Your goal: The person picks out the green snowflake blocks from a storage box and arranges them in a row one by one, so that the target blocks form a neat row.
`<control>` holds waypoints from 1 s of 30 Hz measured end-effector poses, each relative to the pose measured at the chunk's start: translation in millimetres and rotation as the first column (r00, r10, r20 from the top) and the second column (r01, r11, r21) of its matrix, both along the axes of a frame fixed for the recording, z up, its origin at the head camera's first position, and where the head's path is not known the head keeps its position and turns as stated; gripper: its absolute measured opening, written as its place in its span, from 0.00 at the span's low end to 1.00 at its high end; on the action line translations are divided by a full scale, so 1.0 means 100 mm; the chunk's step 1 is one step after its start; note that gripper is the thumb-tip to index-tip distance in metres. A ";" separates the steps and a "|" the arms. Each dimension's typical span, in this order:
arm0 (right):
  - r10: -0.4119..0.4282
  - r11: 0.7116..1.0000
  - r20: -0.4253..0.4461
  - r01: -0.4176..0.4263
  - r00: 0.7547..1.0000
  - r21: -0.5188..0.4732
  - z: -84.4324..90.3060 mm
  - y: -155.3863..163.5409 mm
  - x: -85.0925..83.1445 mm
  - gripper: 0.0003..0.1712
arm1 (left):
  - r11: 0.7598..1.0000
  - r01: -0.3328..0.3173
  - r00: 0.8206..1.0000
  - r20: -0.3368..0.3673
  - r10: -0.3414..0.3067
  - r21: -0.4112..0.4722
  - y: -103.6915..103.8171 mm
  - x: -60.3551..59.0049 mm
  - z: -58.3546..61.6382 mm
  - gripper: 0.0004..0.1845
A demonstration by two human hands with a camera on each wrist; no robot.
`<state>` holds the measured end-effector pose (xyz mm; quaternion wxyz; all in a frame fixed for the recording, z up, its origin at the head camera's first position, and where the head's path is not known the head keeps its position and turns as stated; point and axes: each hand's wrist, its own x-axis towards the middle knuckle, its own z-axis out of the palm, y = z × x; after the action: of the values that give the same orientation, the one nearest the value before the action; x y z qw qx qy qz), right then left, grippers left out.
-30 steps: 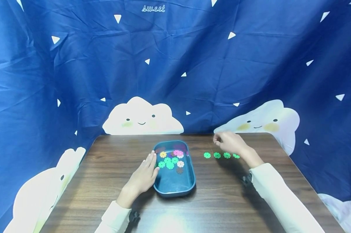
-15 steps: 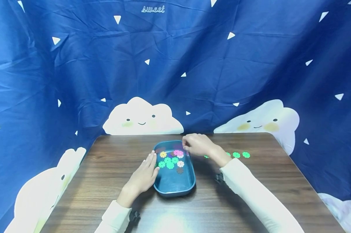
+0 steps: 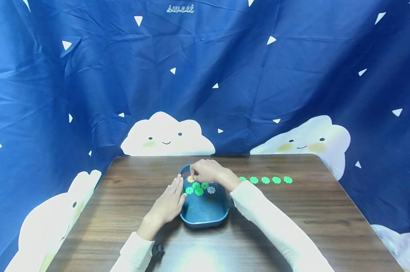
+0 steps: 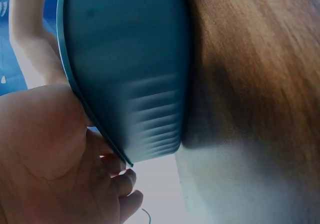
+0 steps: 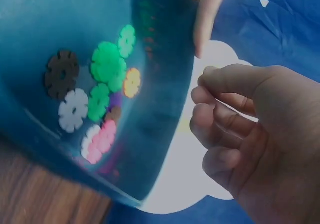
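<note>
A dark blue tray (image 3: 205, 223) sits mid-table and holds several flower-shaped discs (image 3: 198, 189) in green, yellow, white, pink and brown (image 5: 107, 64). My left hand (image 3: 169, 202) lies with straight fingers against the tray's left wall (image 4: 125, 69), palm (image 4: 45, 154) close to the rim. My right hand (image 3: 205, 170) hovers over the tray's far end, just above a yellow disc (image 3: 190, 178). Its fingers (image 5: 200, 119) are curled, and no disc shows between them. A row of several green discs (image 3: 265, 180) lies on the table to the right of the tray.
The brown wooden table (image 3: 276, 226) is backed by a blue cloth with white clouds (image 3: 167, 134) hanging close behind its far edge. In the right wrist view a fingertip of my left hand (image 5: 205, 14) shows beyond the tray's rim.
My right hand has swung left from the row of green discs to above the tray's far end. The left hand has stayed on the tray's side.
</note>
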<state>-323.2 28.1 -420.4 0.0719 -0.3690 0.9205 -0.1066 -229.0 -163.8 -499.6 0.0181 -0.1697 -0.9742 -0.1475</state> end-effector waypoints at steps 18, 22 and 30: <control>-0.138 0.967 0.132 0.104 0.982 0.233 -0.38 -0.18 -0.13 0.18 | 1.000 0.008 1.000 -0.011 -0.008 -0.006 0.01 0.00 0.02 0.34; -0.170 0.948 0.141 0.122 0.975 0.295 -0.37 -0.19 -0.10 0.17 | 1.000 0.002 1.000 -0.007 -0.002 -0.009 0.02 0.00 0.03 0.34; -0.189 0.932 0.129 0.136 0.974 0.335 -0.39 -0.21 -0.07 0.18 | 1.000 0.010 1.000 -0.005 -0.010 0.003 0.01 0.01 0.00 0.34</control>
<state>-329.9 7.6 -459.1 0.1955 -0.2650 0.9441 0.0112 -228.2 -162.3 -499.2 0.0202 -0.1748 -0.9731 -0.1487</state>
